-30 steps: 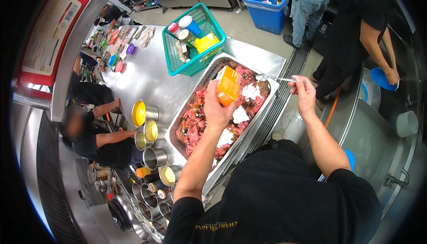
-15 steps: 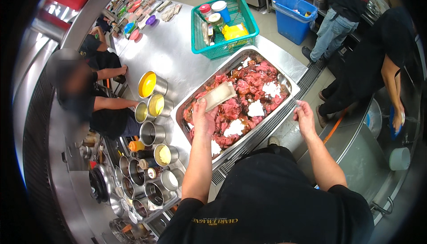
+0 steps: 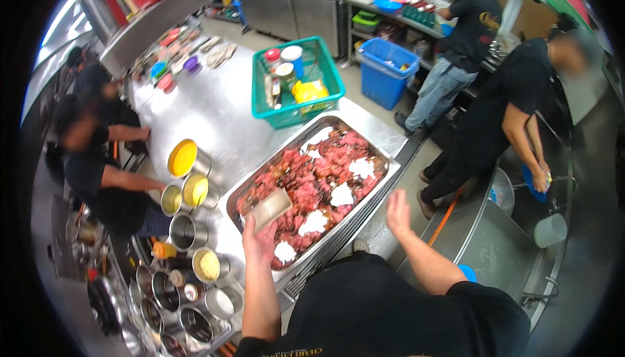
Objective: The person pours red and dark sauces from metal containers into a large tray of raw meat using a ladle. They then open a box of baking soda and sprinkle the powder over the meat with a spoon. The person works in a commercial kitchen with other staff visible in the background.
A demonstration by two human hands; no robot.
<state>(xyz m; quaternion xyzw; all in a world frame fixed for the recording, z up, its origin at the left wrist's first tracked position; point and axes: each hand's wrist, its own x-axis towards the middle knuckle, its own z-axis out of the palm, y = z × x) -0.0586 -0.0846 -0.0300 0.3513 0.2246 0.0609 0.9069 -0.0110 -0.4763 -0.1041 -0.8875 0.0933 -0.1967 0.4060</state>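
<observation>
A large steel pan full of raw red meat in dark liquid lies in front of me. Several heaps of white powder sit on top of the meat. My left hand grips one end of a pale, translucent rectangular container, tilted over the near-left part of the pan. What is inside the container, if anything, I cannot make out. Off the pan's right side, my right hand hangs in the air with its fingers stretched out, holding nothing.
A green basket with jars and a yellow packet stands behind the pan. Steel pots crowd the left, some with yellow contents. A blue bin stands beyond the table. Co-workers stand left and right; a sink is at right.
My right hand has gone from curled fingers to stretched ones. The container remains in my left hand, over the pan's near-left part. The whole view has shifted.
</observation>
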